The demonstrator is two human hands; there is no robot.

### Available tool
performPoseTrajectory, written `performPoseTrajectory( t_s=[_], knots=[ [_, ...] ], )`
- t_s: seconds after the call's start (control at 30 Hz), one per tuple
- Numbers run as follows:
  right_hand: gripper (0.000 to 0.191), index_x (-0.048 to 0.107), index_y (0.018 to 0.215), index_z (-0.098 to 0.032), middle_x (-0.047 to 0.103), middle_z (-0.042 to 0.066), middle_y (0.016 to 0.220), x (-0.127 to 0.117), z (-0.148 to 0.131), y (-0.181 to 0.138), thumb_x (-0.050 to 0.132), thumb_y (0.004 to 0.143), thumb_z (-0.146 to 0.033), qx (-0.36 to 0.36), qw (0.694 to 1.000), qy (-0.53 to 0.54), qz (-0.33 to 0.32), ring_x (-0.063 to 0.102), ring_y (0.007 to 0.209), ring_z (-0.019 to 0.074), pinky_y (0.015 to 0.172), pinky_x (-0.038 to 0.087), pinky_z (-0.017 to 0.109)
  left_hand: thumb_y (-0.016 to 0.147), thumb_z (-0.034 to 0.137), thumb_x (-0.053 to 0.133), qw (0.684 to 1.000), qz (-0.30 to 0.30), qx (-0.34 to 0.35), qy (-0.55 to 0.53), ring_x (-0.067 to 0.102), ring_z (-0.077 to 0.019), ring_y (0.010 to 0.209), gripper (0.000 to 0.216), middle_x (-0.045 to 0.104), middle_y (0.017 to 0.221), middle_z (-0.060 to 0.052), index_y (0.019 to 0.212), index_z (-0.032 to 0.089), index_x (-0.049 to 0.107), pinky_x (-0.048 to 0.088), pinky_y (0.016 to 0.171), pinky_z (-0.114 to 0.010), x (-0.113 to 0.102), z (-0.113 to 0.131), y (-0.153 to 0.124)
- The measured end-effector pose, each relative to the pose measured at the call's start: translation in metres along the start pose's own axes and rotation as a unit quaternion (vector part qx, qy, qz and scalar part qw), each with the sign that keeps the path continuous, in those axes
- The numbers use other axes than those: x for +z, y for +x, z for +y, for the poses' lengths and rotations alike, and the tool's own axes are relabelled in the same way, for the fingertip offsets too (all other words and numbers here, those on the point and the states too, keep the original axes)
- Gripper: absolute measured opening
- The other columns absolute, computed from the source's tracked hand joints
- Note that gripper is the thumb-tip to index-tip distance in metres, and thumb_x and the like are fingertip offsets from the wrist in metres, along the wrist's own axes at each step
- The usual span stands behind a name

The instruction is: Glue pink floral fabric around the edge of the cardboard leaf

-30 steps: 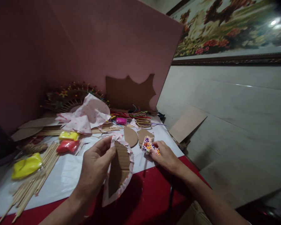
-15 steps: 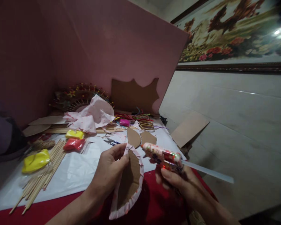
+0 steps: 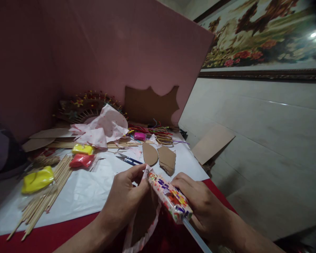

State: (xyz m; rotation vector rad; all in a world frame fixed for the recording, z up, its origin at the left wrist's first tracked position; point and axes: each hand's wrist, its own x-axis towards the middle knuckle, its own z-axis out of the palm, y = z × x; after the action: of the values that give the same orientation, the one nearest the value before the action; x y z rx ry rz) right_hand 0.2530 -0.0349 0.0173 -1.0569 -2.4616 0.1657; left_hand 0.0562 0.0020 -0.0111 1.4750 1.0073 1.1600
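My left hand (image 3: 126,200) is closed on a leaf-shaped cardboard piece (image 3: 143,219) edged with pink-dotted white fabric, held over the red table edge. My right hand (image 3: 202,207) grips a glue gun (image 3: 170,196) wrapped in a colourful flower print. A clear glue stick (image 3: 196,237) pokes out of its back. The gun's nozzle touches the upper rim of the cardboard piece, close to my left thumb.
On the white sheet (image 3: 86,191) lie two cardboard leaf cutouts (image 3: 159,156), small snips (image 3: 127,160), yellow and red clay packets (image 3: 81,154), bamboo skewers (image 3: 42,200) and crumpled dotted fabric (image 3: 101,130). A pink board (image 3: 107,52) stands behind. A cardboard sheet (image 3: 212,142) leans at the right.
My right hand picked the glue gun off the sheet, swung it round and brought its nozzle onto the cardboard piece's rim. The left hand kept holding the piece and drew it nearer.
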Motion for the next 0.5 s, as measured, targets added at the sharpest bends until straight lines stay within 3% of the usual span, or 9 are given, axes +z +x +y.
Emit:
performPoseTrajectory(
  t_s=[0.27, 0.5],
  knots=[
    [0.022, 0.055, 0.092, -0.011, 0.057, 0.014, 0.083, 0.0017, 0.0009, -0.0016, 0.037, 0.081, -0.017, -0.004, 1.0, -0.022, -0.015, 0.053, 0.076, 0.0245, 0.058, 0.045, 0.034, 0.08, 0.032, 0.058, 0.998, 0.001, 0.015, 0.056, 0.061, -0.0185, 0.068, 0.02, 0.067, 0.07, -0.001, 0.086, 0.016, 0.07, 0.05, 0.059, -0.026, 0.0029, 0.0008, -0.0027],
    [0.019, 0.055, 0.087, -0.012, 0.055, 0.013, 0.08, 0.0031, 0.0045, -0.0048, 0.037, 0.082, -0.017, 0.005, 1.0, -0.012, -0.016, 0.051, 0.072, 0.0231, 0.058, 0.046, 0.034, 0.081, 0.029, 0.057, 0.998, -0.005, 0.025, 0.051, 0.058, -0.015, 0.059, 0.02, 0.068, 0.07, -0.002, 0.088, 0.016, 0.07, 0.047, 0.049, -0.022, 0.0035, 0.002, -0.0053]
  ],
)
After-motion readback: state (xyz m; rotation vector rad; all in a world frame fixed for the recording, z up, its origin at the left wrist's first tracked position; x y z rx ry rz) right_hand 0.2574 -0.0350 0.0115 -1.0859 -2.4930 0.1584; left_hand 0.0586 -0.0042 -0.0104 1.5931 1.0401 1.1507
